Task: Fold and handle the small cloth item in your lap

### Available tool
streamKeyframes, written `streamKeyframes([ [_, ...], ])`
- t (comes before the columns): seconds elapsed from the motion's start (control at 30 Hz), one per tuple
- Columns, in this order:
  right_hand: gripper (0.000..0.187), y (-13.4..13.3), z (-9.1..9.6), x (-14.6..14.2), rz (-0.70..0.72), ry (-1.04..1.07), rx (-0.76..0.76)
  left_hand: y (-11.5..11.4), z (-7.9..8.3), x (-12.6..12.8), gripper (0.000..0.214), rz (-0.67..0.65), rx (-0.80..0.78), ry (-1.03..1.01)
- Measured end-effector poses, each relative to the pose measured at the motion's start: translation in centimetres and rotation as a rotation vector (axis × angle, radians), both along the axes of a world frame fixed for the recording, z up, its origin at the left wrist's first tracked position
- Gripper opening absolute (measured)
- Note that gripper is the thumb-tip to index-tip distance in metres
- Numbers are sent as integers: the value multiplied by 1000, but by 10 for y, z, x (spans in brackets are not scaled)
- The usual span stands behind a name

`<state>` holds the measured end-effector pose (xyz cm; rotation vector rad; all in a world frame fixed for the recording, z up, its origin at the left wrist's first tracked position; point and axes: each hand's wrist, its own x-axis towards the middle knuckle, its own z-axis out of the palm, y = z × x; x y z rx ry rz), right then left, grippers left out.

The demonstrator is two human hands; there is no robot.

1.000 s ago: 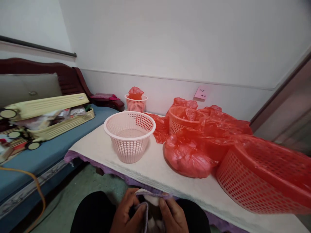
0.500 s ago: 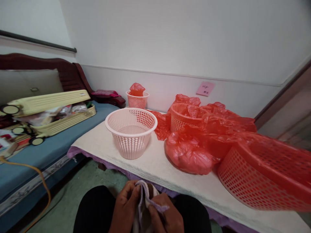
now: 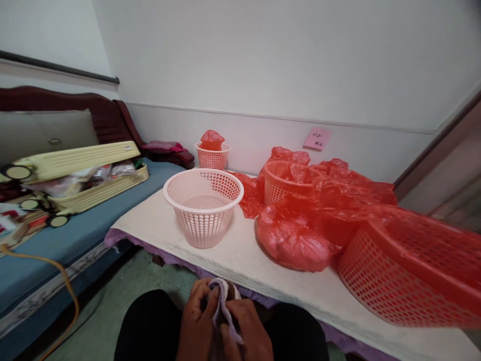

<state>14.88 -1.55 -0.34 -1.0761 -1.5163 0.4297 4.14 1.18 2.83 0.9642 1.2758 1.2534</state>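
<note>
Both my hands are low in my lap at the bottom of the view, pinched together on a small pale lilac cloth. My left hand grips its left side, fingers curled. Pressed against it, my right hand holds the cloth's right side. Just beyond them runs the front edge of a table covered with a white mat. An empty pink mesh basket stands on the mat, straight ahead of my hands.
Right of the pink basket lie a stuffed red plastic bag, a smaller bag-lined basket and a large red-lined basket. Another small basket stands by the wall. A bed with an open yellow suitcase is on the left.
My hands have bunched the cloth tighter and drawn closer together, working it between the fingers. The view has shifted slightly; nothing on the table has moved.
</note>
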Motion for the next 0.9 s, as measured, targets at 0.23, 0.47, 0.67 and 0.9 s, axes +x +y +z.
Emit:
streamKeyframes([
  [0.23, 27, 0, -10, 0, -26, -58, -3, 1, -7, 2, 34, 0, 62, 85],
  [0.47, 34, 0, -11, -1, 5, 21, -58, -4, -9, 6, 26, 52, 163, 201],
  [0.67, 31, 4, -7, 1, 106, 118, -167, -7, -10, 7, 24, 19, 214, 286],
  [0.9, 35, 3, -14, -2, 87, 61, -104, 1, -24, -1, 27, 14, 215, 366],
])
